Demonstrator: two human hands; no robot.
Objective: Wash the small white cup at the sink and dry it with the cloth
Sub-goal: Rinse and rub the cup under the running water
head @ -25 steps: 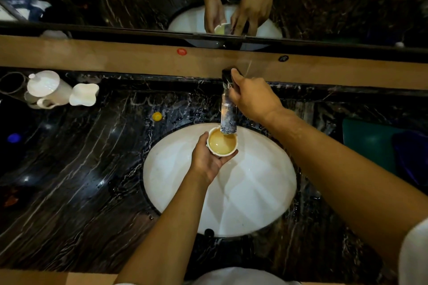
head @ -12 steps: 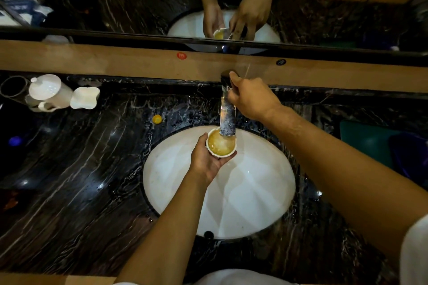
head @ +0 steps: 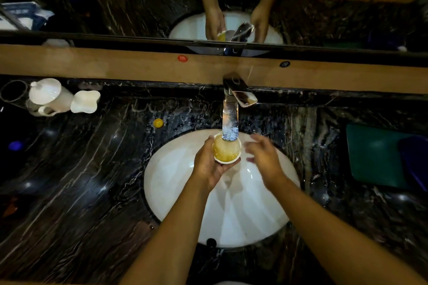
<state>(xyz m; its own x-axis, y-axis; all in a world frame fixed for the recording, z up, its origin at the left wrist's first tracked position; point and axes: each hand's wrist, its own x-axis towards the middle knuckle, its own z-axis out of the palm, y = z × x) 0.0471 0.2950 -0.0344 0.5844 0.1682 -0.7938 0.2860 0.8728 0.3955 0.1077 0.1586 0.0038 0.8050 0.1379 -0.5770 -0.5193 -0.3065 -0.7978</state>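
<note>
My left hand grips the small white cup over the white oval sink. The cup holds yellowish liquid and sits right under the spout of the chrome tap, whose lever is swung to the right. Water falls from the spout into the cup. My right hand hovers just right of the cup, fingers spread, holding nothing. A green cloth lies flat on the counter at the far right.
The sink is set in a wet black marble counter. A white lidded pot and a white dish stand at the back left. A small yellow object lies left of the tap. A mirror runs along the back.
My right hand has let go of the tap lever and come down beside the cup. The lever now points right. The cup stays under the spout in my left hand.
</note>
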